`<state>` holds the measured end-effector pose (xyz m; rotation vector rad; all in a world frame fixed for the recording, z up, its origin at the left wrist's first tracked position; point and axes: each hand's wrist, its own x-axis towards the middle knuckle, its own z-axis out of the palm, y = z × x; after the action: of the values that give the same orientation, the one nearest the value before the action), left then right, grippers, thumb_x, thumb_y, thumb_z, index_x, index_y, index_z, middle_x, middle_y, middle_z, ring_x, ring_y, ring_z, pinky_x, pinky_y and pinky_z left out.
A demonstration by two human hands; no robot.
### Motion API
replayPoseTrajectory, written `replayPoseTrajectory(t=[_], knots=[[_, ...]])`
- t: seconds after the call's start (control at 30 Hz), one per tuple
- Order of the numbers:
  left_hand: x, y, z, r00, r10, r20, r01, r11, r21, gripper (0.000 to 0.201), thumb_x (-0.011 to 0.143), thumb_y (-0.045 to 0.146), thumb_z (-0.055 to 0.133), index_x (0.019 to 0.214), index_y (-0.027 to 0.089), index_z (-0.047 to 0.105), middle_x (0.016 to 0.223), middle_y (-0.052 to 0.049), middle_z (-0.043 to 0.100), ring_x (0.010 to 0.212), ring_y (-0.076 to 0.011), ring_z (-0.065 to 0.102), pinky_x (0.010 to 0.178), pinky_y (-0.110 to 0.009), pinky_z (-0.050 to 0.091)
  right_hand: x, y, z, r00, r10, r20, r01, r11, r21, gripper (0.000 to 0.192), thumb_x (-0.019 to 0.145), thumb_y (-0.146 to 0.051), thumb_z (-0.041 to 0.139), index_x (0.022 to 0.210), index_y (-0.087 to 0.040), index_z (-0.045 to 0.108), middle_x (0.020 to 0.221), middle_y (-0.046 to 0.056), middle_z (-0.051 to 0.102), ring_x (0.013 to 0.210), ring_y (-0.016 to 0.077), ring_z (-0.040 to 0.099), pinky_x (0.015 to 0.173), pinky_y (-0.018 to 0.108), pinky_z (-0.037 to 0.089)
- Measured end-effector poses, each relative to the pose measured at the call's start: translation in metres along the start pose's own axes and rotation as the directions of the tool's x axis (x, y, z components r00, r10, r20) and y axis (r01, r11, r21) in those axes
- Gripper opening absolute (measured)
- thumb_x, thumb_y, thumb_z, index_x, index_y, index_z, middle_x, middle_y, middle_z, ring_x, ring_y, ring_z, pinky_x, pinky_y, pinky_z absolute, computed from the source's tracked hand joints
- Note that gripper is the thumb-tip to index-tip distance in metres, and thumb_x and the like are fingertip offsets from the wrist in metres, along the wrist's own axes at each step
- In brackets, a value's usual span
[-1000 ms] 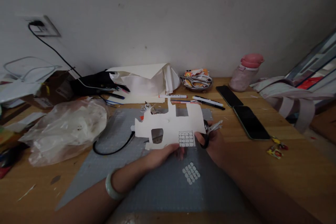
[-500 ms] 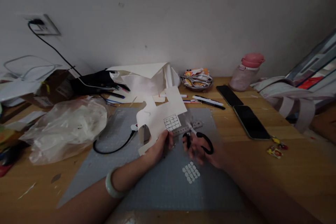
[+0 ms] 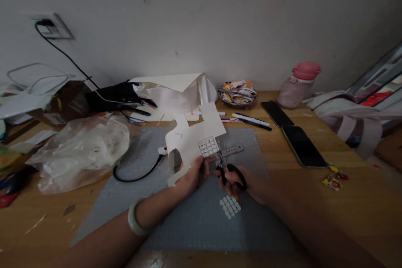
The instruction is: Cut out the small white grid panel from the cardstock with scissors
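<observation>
Since a second ago you have swung the card (image 3: 191, 140) from lying broad and flat in front of you to standing tilted over the mat (image 3: 188, 217), and your right hand (image 3: 248, 182) has brought the scissors (image 3: 230, 171) in from the card's right edge to just beside its drawn grid patch (image 3: 208, 146).

Your left hand (image 3: 190, 176) pinches the card at its lower edge, thumb near the grid; that grip is clenched on the card. Your right hand is closed through the black scissor loops.

The card looks light and thin yet stiff enough to stand unsupported, though its cut-out arms will likely flop and crease if you hold far from the cut. Pinch close to the grid, where it is widest. The scissors are rigid; the loops are the only sensible hold.

A small cut grid piece (image 3: 230, 206) lies on the mat below your right hand.

The blades are blurred and partly behind the card, so you cannot tell whether they are parted or already biting the card. The card's far side is hidden.
</observation>
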<state>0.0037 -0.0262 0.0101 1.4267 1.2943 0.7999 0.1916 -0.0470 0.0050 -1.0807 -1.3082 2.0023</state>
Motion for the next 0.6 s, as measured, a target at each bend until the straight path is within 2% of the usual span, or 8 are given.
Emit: replayPoseTrajectory(t=[0.2, 0.4, 0.6], knots=[[-0.0015, 0.0059, 0.0000, 1.000, 0.003, 0.000, -0.003, 1.000, 0.017, 0.048, 0.083, 0.043, 0.025, 0.043, 0.024, 0.045, 0.047, -0.004, 0.048, 0.051, -0.0174, 0.049, 0.060, -0.031, 0.045, 0.0000, 0.0030, -0.0001, 1.000, -0.007, 0.008, 0.008, 0.999, -0.051, 0.053, 0.075, -0.066, 0.060, 0.078, -0.013, 0.059, 0.071, 0.002, 0.057, 0.049, 0.0056, 0.046, 0.040, 0.018, 0.037], [-0.0013, 0.0034, -0.0014, 1.000, 0.019, 0.011, -0.020, 0.998, 0.055, 0.048, 0.079, 0.048, 0.024, 0.044, 0.024, 0.045, 0.047, -0.003, 0.047, 0.053, -0.0174, 0.049, 0.060, -0.030, 0.043, -0.0009, 0.0002, 0.0014, 1.000, -0.015, 0.012, 0.015, 1.000, -0.001, 0.054, 0.073, -0.065, 0.063, 0.089, -0.013, 0.061, 0.076, 0.002, 0.060, 0.050, 0.0058, 0.049, 0.041, 0.018, 0.038], [0.0019, -0.0013, -0.0002, 1.000, -0.016, -0.002, 0.016, 1.000, -0.015, 0.046, 0.081, 0.049, 0.026, 0.050, 0.024, 0.050, 0.046, -0.001, 0.048, 0.050, -0.0171, 0.048, 0.060, -0.030, 0.045, 0.0000, 0.0026, 0.0000, 0.999, -0.030, 0.021, 0.031, 0.999, -0.017, 0.060, 0.072, -0.069, 0.061, 0.090, -0.012, 0.062, 0.073, 0.001, 0.057, 0.048, 0.0055, 0.048, 0.041, 0.019, 0.038]])
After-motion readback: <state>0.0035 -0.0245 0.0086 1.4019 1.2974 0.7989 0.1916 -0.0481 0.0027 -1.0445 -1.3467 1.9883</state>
